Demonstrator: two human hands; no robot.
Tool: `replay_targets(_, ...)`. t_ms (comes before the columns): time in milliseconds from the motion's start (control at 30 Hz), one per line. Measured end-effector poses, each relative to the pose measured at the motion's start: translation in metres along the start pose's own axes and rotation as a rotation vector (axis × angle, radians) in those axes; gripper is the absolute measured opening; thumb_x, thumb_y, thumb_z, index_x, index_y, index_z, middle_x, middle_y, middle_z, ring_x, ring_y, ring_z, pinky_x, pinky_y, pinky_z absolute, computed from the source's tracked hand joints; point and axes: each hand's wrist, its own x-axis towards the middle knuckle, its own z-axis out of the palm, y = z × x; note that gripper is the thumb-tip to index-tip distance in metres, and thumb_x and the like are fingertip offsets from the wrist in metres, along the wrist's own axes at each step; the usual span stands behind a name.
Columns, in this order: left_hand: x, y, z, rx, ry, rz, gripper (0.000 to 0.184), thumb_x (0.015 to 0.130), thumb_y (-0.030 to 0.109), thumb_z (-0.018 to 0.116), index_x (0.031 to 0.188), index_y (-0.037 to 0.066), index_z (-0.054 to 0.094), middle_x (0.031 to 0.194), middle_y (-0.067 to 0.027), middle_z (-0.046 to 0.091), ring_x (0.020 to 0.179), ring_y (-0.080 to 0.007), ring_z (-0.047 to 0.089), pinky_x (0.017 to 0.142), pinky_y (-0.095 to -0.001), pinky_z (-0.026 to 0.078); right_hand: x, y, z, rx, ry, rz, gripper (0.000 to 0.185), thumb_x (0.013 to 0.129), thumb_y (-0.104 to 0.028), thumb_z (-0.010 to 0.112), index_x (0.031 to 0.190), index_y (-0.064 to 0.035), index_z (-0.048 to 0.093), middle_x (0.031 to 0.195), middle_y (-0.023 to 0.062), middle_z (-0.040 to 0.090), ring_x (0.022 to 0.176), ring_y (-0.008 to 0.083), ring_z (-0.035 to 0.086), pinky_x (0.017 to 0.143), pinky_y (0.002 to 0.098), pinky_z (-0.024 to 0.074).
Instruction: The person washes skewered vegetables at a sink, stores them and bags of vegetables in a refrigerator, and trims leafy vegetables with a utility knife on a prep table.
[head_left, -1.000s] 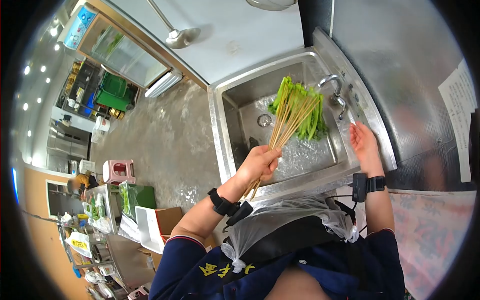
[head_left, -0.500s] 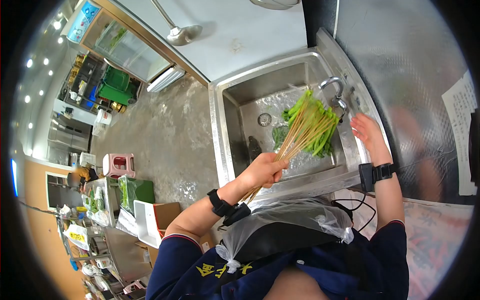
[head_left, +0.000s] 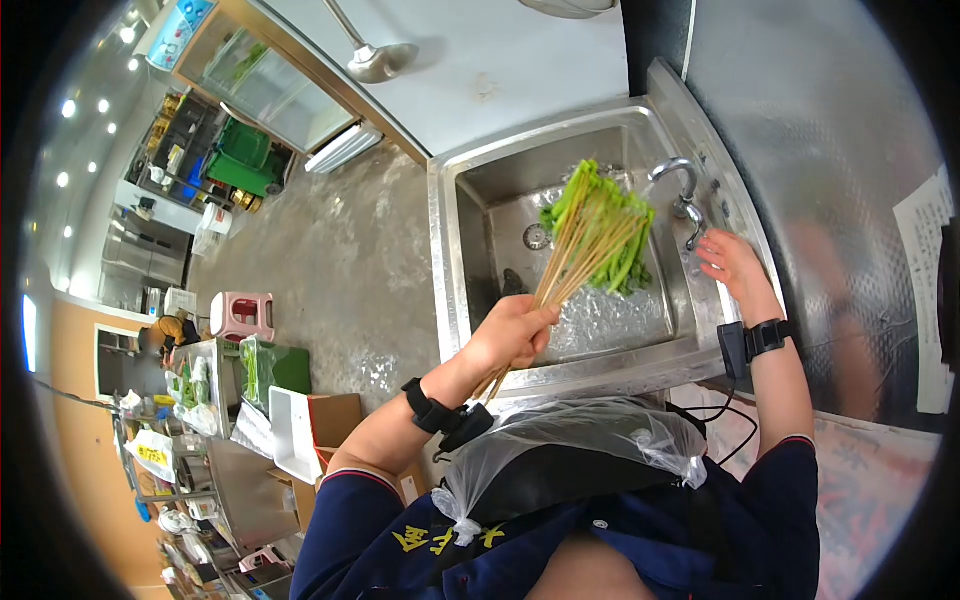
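My left hand [head_left: 515, 328] is closed around the lower ends of a bundle of thin wooden skewers [head_left: 570, 262]. Green leafy vegetables [head_left: 615, 235] are threaded on the upper part of the skewers, held over the metal sink [head_left: 470, 165]. On the right, my right hand [head_left: 732, 262] is empty, its fingers apart, just beside the lower part of the curved faucet [head_left: 678, 175]. Water wets the sink bottom around a round drain [head_left: 537, 237]. A dark object [head_left: 515, 283], too unclear to name, lies by the left wall of the sink.
A ladle [head_left: 380, 62] lies on the white surface beyond the sink. Wet concrete floor [head_left: 350, 260] stretches to the left, with a pink stool [head_left: 242, 316], a green bin [head_left: 243, 157] and a white foam box [head_left: 293, 432]. A person [head_left: 175, 332] is far off at left.
The skewered greens have moved left, farther from the faucet, with my left hand. My right hand is now closer to the faucet's lower part. The view has shifted slightly.
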Motion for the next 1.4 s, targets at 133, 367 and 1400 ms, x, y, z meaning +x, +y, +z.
replay_targets(133,-0.002,0.006,-0.006,-0.015,0.031,0.017,0.025,0.09,0.026,0.049,0.084,0.002,0.05,0.053,-0.0008,0.043,0.035,-0.006,0.031,0.031,-0.0219,0.022,0.006,0.004,-0.001,0.01,-0.024,0.015,0.046,0.082,-0.028,0.057,0.12,-0.0061,0.043,0.116,0.0111,0.052,0.106,0.0232,0.051,0.083,0.0364,0.0431)
replay_targets(367,-0.003,0.004,-0.001,0.08,0.009,-0.01,0.023,0.09,0.024,0.049,0.08,0.003,0.047,0.053,-0.0004,0.042,0.036,-0.0051,0.031,0.031,-0.0215,0.022,0.014,0.007,-0.006,0.005,-0.063,0.016,0.055,0.079,-0.03,0.06,0.123,-0.0051,0.038,0.114,0.0108,0.051,0.105,0.0234,0.051,0.082,0.0368,0.0433)
replay_targets(1400,-0.009,0.006,0.015,-0.007,0.114,0.084,0.024,0.09,0.022,0.049,0.074,0.005,0.045,0.053,0.0,0.043,0.035,-0.005,0.032,0.03,-0.0212,0.022,0.052,0.016,0.001,-0.036,-0.038,0.16,0.021,0.084,-0.028,0.054,0.086,-0.0076,0.055,0.082,0.0034,0.06,0.07,0.0123,0.054,0.053,0.0239,0.04)
